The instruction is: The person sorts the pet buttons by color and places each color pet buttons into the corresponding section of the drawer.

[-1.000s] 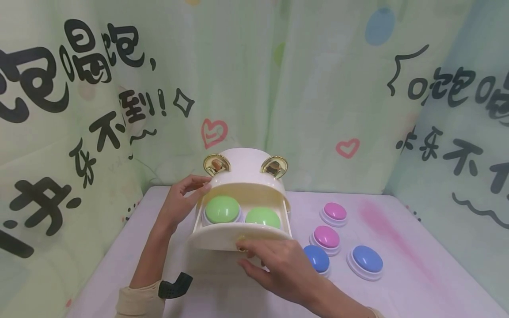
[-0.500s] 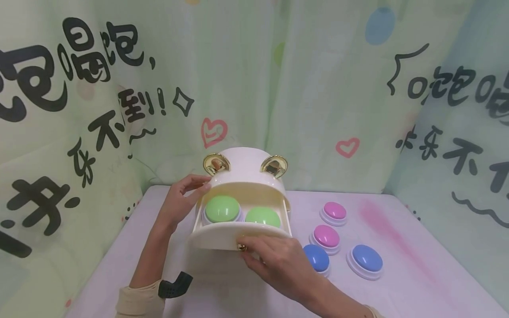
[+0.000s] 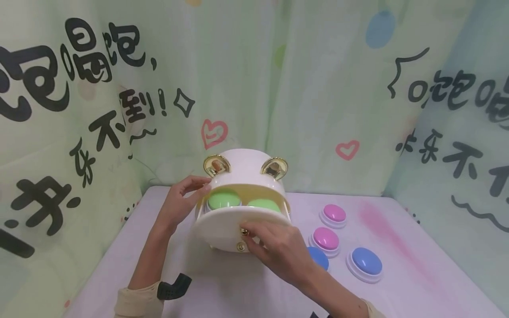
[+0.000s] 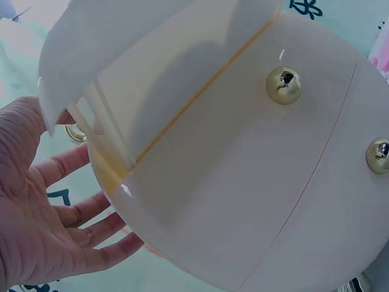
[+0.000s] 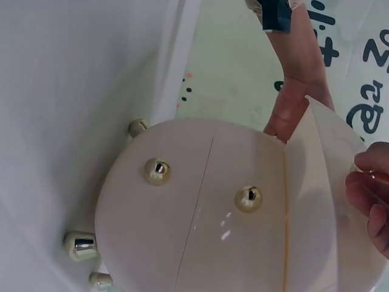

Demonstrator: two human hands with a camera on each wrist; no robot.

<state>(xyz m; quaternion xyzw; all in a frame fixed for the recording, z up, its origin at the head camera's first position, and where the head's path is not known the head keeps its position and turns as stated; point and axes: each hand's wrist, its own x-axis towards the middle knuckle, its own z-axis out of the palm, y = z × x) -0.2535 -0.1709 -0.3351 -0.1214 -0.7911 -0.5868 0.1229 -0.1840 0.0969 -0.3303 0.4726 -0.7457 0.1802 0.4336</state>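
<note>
A white rounded drawer box (image 3: 248, 165) with two gold ears stands on the table in the head view. Its top drawer (image 3: 218, 225) is pulled partway out, holding two green domed buttons (image 3: 224, 199) partly hidden behind the drawer front. My right hand (image 3: 284, 251) pinches the gold knob (image 3: 244, 231) of that drawer; its fingers show at the right edge in the right wrist view. My left hand (image 3: 184, 198) rests against the box's left side, fingers extended along it in the left wrist view. Lower gold knobs (image 5: 248, 199) sit on the drawer fronts below.
On the right of the table (image 3: 405, 282) lie two pink domed buttons (image 3: 334, 213) and two blue ones (image 3: 364, 261), one blue partly hidden by my right hand. Green printed curtains (image 3: 310, 97) enclose the back and sides.
My right hand has moved the top drawer inward toward the box. The green buttons went back with it and show less, and a lower knob has come into sight. The left hand stays put.
</note>
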